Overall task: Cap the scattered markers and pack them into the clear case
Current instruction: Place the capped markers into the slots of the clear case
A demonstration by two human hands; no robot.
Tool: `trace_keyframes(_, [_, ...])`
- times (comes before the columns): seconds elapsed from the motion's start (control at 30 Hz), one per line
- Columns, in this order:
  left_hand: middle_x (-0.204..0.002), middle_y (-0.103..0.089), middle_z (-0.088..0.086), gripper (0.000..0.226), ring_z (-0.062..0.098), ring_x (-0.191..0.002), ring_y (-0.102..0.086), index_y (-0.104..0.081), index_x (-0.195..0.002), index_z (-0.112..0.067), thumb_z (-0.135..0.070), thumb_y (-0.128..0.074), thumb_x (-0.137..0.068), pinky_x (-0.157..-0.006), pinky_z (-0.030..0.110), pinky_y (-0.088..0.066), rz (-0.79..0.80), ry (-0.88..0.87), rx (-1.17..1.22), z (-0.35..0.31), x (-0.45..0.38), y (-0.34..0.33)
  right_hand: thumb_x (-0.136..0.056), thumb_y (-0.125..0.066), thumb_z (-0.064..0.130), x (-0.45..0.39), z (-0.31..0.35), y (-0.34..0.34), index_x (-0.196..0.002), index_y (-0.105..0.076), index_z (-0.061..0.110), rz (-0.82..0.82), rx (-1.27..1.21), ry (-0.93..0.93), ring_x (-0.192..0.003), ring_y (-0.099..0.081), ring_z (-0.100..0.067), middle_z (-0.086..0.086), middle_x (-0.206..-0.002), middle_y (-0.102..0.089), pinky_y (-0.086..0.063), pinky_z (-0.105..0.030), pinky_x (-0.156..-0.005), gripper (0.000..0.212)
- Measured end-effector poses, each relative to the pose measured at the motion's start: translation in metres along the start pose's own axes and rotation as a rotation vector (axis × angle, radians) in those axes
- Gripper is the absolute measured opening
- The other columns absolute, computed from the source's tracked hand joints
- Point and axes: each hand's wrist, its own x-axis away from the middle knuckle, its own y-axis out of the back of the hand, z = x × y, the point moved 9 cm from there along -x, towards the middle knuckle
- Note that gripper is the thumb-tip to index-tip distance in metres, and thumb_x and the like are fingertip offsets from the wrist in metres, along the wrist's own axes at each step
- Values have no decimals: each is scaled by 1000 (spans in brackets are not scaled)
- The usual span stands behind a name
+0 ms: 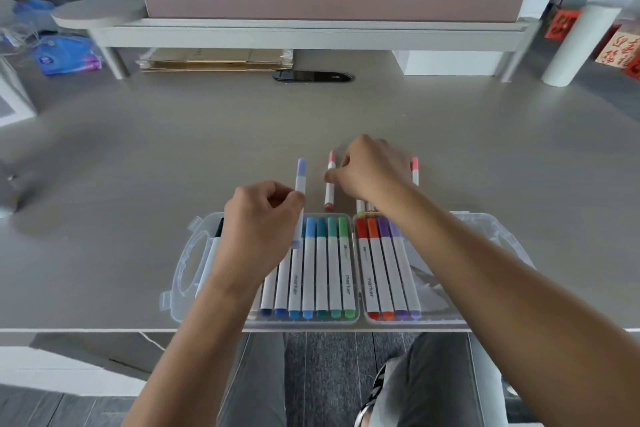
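The left hand [259, 215] grips a lavender marker [300, 184] above the clear case [194, 253], ready to pack it; the right hand [370, 170] pinches a pink marker [329, 191] on the bench [138, 166].

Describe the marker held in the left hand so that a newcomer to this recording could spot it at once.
Start at the open clear plastic case on the near edge of the grey desk. Above the case's left half, the left hand grips a white-barrelled marker with a lavender cap, pointing away from the person. Unlike the pink-capped markers lying flat on the desk beside it, it is lifted.
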Motion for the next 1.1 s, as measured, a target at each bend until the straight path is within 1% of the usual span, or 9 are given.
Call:
trace_keyframes(0.23, [-61,-63,6,20,3,-39,-52,-74,-83,-14,-15,-59,-96,-39,18,-42,20,27,51,10,9,9,-89,-72,45,-12,13,-6,-92,-66,20,-20,134,-11,-67,-54,-16,3,-73,-56,-38,-29,-58,26])
trace_keyframes(0.37, [-59,-55,9,22,7,-43,-42,-73,-81,-9,-12,-58,-97,-35,10,-36,58,4,67,3,19,1,-87,-71,47,-7,8,1,-80,-58,18,-40,52,-35,-64,-54,-17,1,-70,-55,-35,-29,-56,33])
trace_keyframes(0.57, [-67,-70,10,21,1,-41,-54,-75,-82,-14,-18,-61,-97,-36,8,-34,134,-97,-21,-20,39,-30,-83,-71,45,30,-41,35,-54,-51,17,-88,-230,-150,-48,-42,-19,6,-46,-41,-32,-28,-56,44])
trace_keyframes(0.63, [-64,-69,6,21,1,-40,-54,-74,-80,-17,-21,-62,-97,-36,14,-37,179,-117,-81,-25,48,-49,-83,-73,41,49,-62,47,-48,-47,16,-104,-283,-166,-44,-38,-17,7,-36,-35,-33,-28,-56,50])
trace_keyframes(0.7, [-61,-69,0,21,7,-45,-61,-75,-81,-19,-25,-61,-96,-43,28,-48,206,-150,-183,-29,55,-67,-84,-73,39,67,-85,54,-49,-51,15,-110,-315,-186,-42,-38,-16,9,-33,-36,-34,-27,-56,48])
trace_keyframes(0.8, [-65,-70,-1,22,17,-59,-66,-75,-82,-17,-27,-59,-93,-59,36,-57,208,-197,-335,-35,63,-91,-82,-75,37,91,-114,60,-58,-64,0,-146,-351,-204,-46,-41,-19,1,-44,-46,-36,-31,-57,45])
trace_keyframes(0.93, [-64,-64,-2,22,8,-49,-59,-69,-81,-17,-25,-53,-95,-43,23,-38,170,-240,-488,-45,71,-113,-82,-77,33,116,-133,65,-65,-68,-6,-161,-402,-168,-48,-42,-19,-9,-51,-52,-36,-33,-55,43])
trace_keyframes(1.0, [-75,-65,-3,20,14,-59,-58,-67,-86,-18,-26,-51,-95,-47,27,-36,135,-255,-559,-49,72,-119,-82,-76,34,123,-138,69,-64,-68,-4,-171,-403,-156,-48,-42,-18,-8,-51,-52,-36,-32,-55,43])
trace_keyframes(1.1, [-88,-69,-2,23,19,-74,-64,-66,-107,-20,-34,-52,-97,-69,37,-54,117,-256,-586,-53,76,-125,-81,-75,35,128,-140,71,-64,-69,-2,-172,-413,-141,-47,-42,-17,-5,-49,-50,-37,-32,-56,41])
